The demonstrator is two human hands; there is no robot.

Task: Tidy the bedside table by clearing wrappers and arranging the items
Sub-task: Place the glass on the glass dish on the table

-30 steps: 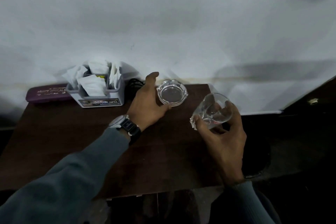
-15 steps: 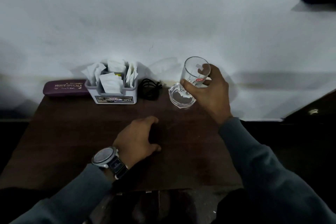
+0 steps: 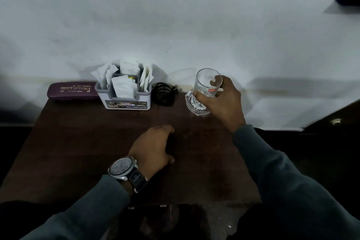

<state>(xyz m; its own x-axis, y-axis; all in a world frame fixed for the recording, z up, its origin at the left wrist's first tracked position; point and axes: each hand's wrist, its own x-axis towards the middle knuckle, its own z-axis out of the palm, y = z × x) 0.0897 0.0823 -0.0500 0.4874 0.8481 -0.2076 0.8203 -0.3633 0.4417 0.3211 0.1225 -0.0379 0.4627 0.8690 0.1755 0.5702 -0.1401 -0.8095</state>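
Risk: glass tumbler [image 3: 207, 84], gripped in right hand [image 3: 224, 103], knocked against glass ashtray [image 3: 195, 104] if lowered carelessly; chipping or tipping judged possible. Tumbler clear, red label, upright, right of centre over ashtray; contact not discernible. Left hand [image 3: 153, 146] loosely curled, nothing held, rested on table [image 3: 78, 142].

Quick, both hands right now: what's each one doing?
Left hand: empty, fingers loosely curled, resting on the table.
Right hand: closed around the drinking glass, over the glass ashtray.
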